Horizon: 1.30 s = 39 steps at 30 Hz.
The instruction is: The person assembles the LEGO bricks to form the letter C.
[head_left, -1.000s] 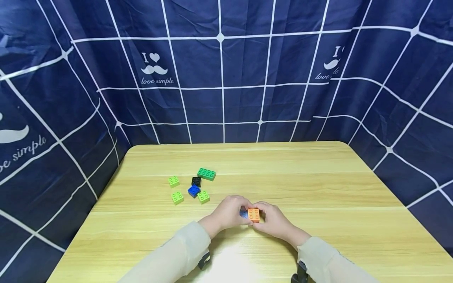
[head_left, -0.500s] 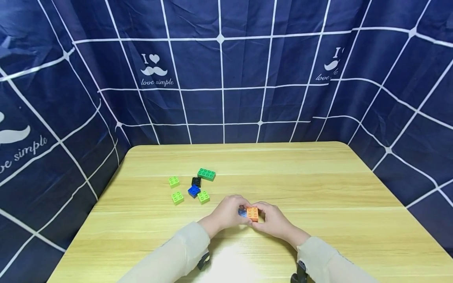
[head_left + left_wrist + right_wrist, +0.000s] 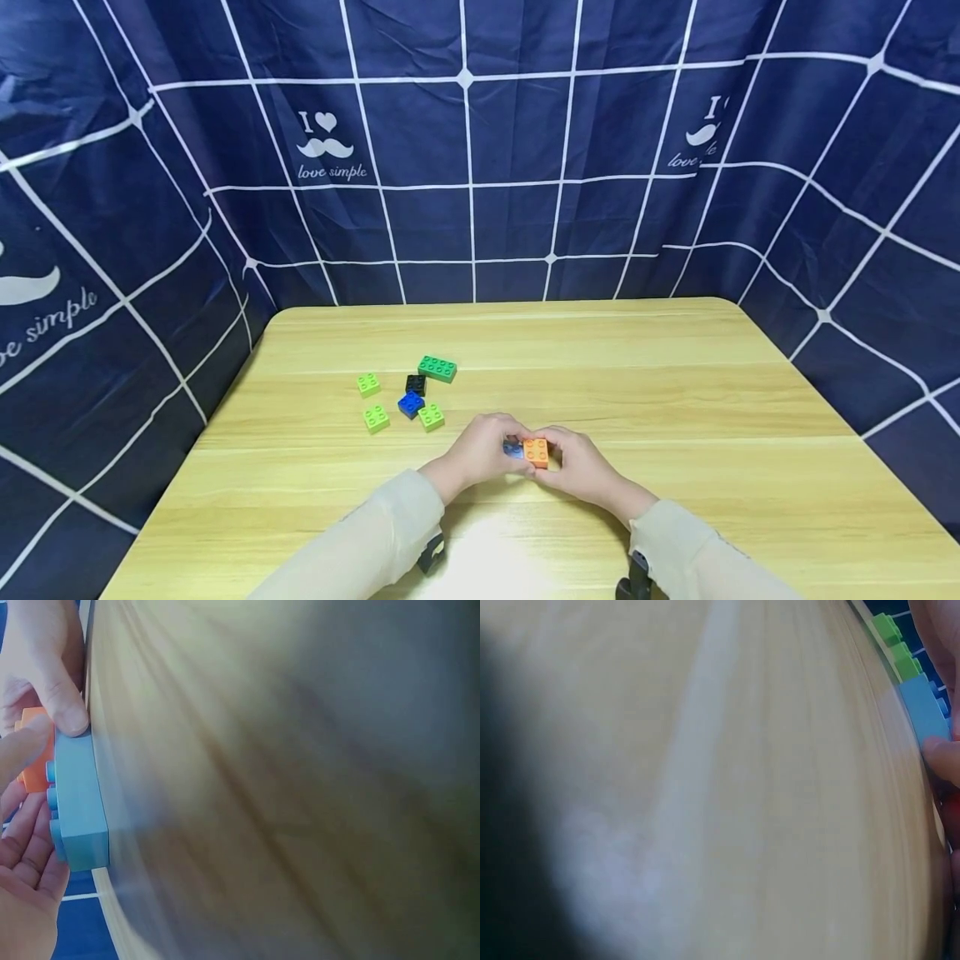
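Over the front middle of the table, both hands meet on two toy building bricks. An orange brick (image 3: 536, 452) with studs on top sits over one end of a longer light blue brick (image 3: 81, 806). The left hand (image 3: 483, 450) reaches across the blue brick and pinches the orange one between thumb and fingers. From the other side, the right hand (image 3: 581, 468) grips the end of the pair, its thumb (image 3: 943, 759) against the blue brick's side. In the head view, the left hand covers much of the blue brick.
Loose bricks lie left of the hands: a green brick (image 3: 437, 368), a black brick (image 3: 416, 385), a dark blue brick (image 3: 411, 404), and lime bricks (image 3: 368, 384), including one front left (image 3: 377, 419) and one nearest the hands (image 3: 431, 417). A dark blue curtain (image 3: 510, 217) surrounds the wooden table (image 3: 637, 375).
The orange and light blue bricks have shifted very slightly to the left between the fingers. Both hands stay almost where they were, and the loose bricks have not moved.
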{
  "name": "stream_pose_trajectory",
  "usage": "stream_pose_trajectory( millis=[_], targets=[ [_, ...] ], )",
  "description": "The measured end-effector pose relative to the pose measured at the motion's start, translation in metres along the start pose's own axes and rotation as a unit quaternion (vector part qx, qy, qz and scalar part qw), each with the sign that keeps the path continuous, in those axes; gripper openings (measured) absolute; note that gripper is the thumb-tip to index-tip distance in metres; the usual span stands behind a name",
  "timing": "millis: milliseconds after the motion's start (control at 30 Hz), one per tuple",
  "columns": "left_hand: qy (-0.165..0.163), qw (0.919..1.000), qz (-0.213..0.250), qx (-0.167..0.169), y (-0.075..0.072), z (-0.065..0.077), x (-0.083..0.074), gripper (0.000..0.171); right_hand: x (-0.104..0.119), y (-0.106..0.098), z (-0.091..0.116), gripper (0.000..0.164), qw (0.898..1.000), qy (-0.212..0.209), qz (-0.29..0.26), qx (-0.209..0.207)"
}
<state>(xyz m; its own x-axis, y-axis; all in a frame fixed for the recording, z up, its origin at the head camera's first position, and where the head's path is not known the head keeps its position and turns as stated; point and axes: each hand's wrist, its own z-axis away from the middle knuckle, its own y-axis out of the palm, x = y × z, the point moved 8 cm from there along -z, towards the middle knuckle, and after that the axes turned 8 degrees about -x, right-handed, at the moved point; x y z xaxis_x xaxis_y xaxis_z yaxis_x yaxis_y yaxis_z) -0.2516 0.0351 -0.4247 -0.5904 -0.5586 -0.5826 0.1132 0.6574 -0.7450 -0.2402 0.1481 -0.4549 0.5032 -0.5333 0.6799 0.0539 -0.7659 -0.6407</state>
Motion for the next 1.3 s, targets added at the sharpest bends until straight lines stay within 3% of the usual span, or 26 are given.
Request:
stream_pose_trajectory(
  millis=[233, 433, 767, 1033, 1300],
  targets=[
    [-0.001, 0.9999, -0.008, -0.006, 0.001, 0.000, 0.000, 0.039, 0.000, 0.002, -0.001, 0.033, 1.000, 0.001, 0.005, 0.003],
    [-0.021, 0.9998, 0.002, -0.003, 0.003, -0.001, 0.003, 0.035, -0.001, -0.001, 0.000, 0.038, 1.000, -0.001, 0.006, 0.004],
    [-0.039, 0.9987, 0.031, 0.005, 0.004, -0.002, 0.008, 0.033, -0.011, -0.015, 0.007, 0.044, 0.996, 0.042, -0.078, -0.022],
    [-0.051, 0.9975, 0.049, 0.006, 0.003, -0.002, 0.008, 0.032, -0.010, -0.014, 0.008, 0.042, 0.996, 0.047, -0.071, -0.032],
    [-0.073, 0.9949, 0.069, 0.006, -0.004, 0.004, 0.013, 0.045, -0.012, -0.015, 0.008, 0.040, 0.995, 0.059, -0.076, -0.032]
  ],
)
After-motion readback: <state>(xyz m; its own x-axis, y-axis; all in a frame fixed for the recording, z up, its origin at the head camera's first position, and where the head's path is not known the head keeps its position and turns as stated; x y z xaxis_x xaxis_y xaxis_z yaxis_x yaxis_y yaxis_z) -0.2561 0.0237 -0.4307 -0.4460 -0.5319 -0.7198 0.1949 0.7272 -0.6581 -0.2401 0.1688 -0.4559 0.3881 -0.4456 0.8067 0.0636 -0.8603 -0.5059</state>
